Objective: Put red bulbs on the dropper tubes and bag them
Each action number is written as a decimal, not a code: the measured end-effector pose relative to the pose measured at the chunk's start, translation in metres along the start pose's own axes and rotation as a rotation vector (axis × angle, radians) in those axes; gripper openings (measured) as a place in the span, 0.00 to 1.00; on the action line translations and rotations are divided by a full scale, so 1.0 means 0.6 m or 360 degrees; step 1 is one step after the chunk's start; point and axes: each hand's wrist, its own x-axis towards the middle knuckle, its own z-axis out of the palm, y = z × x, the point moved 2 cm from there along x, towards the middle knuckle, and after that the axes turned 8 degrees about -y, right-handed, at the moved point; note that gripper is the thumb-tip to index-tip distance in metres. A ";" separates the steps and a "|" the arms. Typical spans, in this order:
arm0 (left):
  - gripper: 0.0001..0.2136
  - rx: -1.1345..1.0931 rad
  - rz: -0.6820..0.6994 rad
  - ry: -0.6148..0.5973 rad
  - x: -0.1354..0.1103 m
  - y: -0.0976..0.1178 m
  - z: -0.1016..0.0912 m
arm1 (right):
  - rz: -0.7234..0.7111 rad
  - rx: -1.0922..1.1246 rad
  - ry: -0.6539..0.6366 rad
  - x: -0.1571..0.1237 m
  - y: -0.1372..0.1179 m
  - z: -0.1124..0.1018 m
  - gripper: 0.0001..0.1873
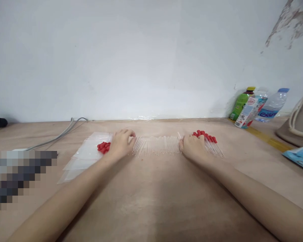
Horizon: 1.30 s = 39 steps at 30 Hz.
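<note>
Thin clear plastic sticks (158, 144) lie side by side in a row on the wooden table. At the row's left end is my left hand (122, 142), fingers loosely bent and apart from the thumb, with nothing visible between them. My right hand (193, 146) is closed at the right end, its fingertips pinching a clear stick (179, 135) that pokes up past them. Beyond the right hand lie several red-headed clear sticks (212, 138), partly hidden by it. Small red pieces (103, 147) rest beside my left hand on clear plastic bags (83, 156).
A grey cable (62, 133) runs along the left side. At the back right stand a green bottle (239, 104), a carton (249, 111) and a water bottle (274, 106). A blue packet (300, 158) and a grey-brown bag-like object with rope (293, 124) sit at right. A white wall (141, 60) rises behind.
</note>
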 end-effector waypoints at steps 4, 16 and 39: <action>0.10 0.0051 0.0038 -0.0496 0.048 -0.095 -0.016 | -0.0318 0.0153 0.0253 -0.033 -0.019 -0.008 0.13; 0.07 -0.0112 0.0013 -0.1170 0.079 -0.158 0.001 | -0.0792 0.0618 0.0529 -0.054 -0.027 0.018 0.12; 0.07 -0.1606 0.0058 -0.0389 -0.071 0.086 0.060 | -0.1073 0.0850 0.0428 -0.082 -0.057 0.000 0.08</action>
